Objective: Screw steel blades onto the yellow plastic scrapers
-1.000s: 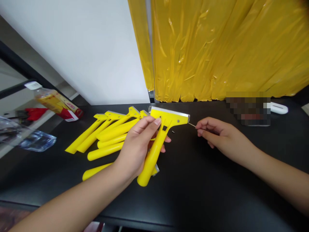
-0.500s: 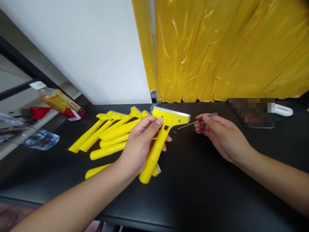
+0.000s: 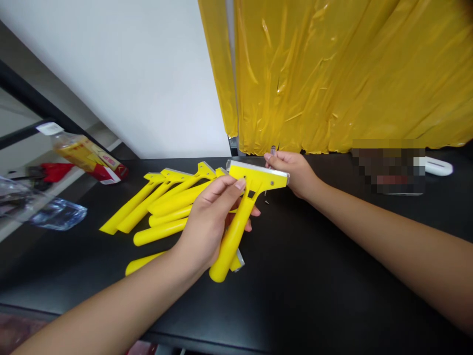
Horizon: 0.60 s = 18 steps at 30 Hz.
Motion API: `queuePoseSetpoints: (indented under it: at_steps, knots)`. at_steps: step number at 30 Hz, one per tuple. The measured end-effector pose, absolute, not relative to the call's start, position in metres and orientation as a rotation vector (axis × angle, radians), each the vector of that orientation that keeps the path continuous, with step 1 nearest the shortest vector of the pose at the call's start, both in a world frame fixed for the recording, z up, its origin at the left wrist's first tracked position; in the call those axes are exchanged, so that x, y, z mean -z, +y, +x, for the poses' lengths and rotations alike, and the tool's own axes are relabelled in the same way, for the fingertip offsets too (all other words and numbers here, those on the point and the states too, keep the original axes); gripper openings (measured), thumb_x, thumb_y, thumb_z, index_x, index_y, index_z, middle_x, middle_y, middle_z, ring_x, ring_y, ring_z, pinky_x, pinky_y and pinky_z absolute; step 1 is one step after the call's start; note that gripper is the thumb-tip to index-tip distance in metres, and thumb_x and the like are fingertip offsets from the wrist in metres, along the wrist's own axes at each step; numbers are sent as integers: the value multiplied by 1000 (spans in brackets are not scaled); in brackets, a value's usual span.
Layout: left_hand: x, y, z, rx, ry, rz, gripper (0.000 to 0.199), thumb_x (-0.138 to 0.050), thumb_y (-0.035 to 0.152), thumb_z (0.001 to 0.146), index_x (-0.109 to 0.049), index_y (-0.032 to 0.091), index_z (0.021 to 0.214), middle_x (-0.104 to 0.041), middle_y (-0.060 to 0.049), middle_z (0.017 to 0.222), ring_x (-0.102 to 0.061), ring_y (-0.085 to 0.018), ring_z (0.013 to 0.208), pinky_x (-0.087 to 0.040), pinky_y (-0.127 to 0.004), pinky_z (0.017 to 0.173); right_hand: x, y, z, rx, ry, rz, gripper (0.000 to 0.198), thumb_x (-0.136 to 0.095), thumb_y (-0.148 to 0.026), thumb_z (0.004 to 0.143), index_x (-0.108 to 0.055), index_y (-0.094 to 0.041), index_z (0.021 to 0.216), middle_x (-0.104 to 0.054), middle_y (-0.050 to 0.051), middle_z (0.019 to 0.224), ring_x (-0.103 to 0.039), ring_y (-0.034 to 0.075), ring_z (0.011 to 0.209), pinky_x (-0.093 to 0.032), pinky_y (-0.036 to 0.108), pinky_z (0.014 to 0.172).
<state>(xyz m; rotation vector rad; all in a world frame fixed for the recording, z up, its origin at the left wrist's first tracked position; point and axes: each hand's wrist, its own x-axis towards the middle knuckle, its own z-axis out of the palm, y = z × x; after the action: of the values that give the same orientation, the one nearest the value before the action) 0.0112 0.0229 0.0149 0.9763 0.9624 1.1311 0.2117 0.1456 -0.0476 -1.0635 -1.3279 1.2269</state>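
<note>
My left hand grips a yellow scraper near the neck, thumb on its head. The scraper's wide head with a metal blade edge points away from me, and one screw shows in its right side. Behind the head's right end is my right hand, closed around a thin screwdriver. Its clear handle end sticks up past the fingers, while most of the shaft is hidden by the scraper. On the table lies a tiny screw. More yellow scrapers lie to the left, partly beneath my left arm.
The black table meets a white panel and yellow plastic sheeting at the back. A drink bottle leans at the left beside clear plastic. A blurred-out dark item and a white object sit at the right.
My right hand has moved left with the screwdriver, from beside the scraper to behind its head. The screwdriver has turned from nearly level to nearly upright. My left hand keeps its grip.
</note>
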Motion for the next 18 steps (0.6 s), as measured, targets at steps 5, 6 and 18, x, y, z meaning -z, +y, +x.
queuePoseSetpoints:
  at_steps: [5, 6, 18]
  knots:
    - [-17, 21, 13, -1111, 982, 939, 22, -81, 39, 98, -67, 21, 99, -70, 1, 84, -72, -15, 63, -56, -22, 50, 47, 144, 215, -1235, -1380, -1076, 54, -82, -72, 83, -64, -23, 71, -56, -2, 63, -46, 13, 58, -34, 31, 57]
    - [-17, 20, 13, -1104, 979, 941, 22, -80, 38, 99, -67, 21, 99, -71, 1, 85, -72, -15, 62, -57, -22, 51, 47, 144, 215, -1236, -1391, -1080, 54, -82, -71, 83, -64, -22, 71, -56, -2, 63, -46, 13, 59, -34, 30, 57]
    - [-16, 20, 12, -1093, 957, 969, 19, -77, 37, 101, -67, 21, 99, -73, -1, 85, -71, -14, 60, -57, -22, 52, 55, 148, 217, -1257, -1497, -1156, 31, -68, -47, 108, -70, -16, 101, -69, 0, 89, -63, 12, 69, -57, 28, 65]
